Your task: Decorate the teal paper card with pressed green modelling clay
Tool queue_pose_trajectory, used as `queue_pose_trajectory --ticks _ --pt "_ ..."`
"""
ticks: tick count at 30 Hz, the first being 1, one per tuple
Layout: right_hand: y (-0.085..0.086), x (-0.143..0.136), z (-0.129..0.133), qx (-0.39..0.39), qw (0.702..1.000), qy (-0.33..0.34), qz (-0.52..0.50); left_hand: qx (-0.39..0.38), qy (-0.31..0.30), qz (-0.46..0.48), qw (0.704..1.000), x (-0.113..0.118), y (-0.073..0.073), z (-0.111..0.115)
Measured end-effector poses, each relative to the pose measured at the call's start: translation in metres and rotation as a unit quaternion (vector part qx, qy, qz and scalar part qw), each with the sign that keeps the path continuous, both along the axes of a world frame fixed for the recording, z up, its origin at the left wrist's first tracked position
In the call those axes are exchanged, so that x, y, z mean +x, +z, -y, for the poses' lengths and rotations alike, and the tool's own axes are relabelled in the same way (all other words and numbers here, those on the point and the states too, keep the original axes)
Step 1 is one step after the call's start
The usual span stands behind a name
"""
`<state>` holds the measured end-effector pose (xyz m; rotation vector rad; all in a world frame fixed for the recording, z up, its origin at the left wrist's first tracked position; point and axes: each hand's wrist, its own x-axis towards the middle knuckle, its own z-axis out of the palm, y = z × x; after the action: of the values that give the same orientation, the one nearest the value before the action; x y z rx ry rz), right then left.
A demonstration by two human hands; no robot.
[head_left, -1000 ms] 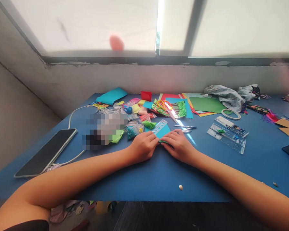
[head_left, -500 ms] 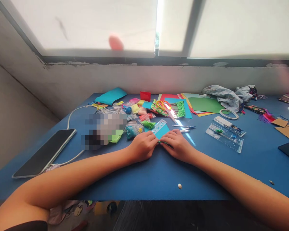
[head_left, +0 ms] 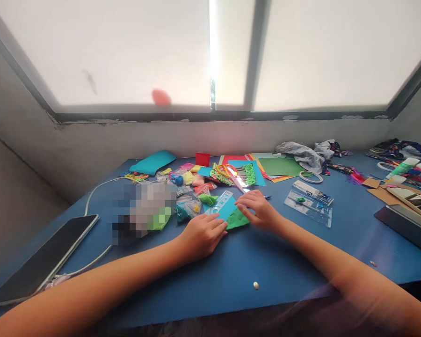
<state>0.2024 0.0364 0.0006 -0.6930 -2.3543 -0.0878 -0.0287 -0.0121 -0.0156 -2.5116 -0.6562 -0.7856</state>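
A flat, dark green piece [head_left: 237, 220] with a wrinkled surface, perhaps clay, lies on the blue table between my hands. My left hand [head_left: 204, 232] rests palm down at its left edge, fingers stretched out. Over its right side is my right hand [head_left: 258, 209], with loosely bent fingers apart and nothing visibly gripped. Just behind lie a light blue sheet [head_left: 228, 209] and a clear stencil ruler [head_left: 222, 201]. Scissors with orange handles [head_left: 228, 171] lie farther back, and a pen tip [head_left: 267, 197] shows past my right hand.
Bags of coloured clay [head_left: 186, 209] sit behind my left hand. A phone [head_left: 45, 257] with a white cable lies left. At right are clear rulers [head_left: 310, 207], a tape roll [head_left: 310, 177] and a dark box [head_left: 405, 227]. A small white bit [head_left: 256, 285] lies near the front edge.
My hands were close together, fingertips nearly meeting; now they are apart and the green piece shows between them. The right hand has lifted and loosened. The camera view has tilted up and turned right.
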Motion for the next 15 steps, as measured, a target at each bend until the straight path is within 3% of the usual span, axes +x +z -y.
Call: queue_pose_trajectory --ticks 3,10,15 --pt "-0.003 0.010 -0.016 -0.003 0.998 -0.064 0.012 -0.020 -0.003 -0.001 1.000 0.000 0.000 0.003" --pt "-0.016 0.034 -0.048 -0.035 0.991 -0.128 0.031 -0.086 -0.004 0.064 0.994 0.002 -0.002 0.000" --pt "-0.010 0.048 -0.054 -0.090 0.986 -0.128 0.065 -0.106 -0.012 -0.055 0.993 -0.001 -0.002 -0.002"
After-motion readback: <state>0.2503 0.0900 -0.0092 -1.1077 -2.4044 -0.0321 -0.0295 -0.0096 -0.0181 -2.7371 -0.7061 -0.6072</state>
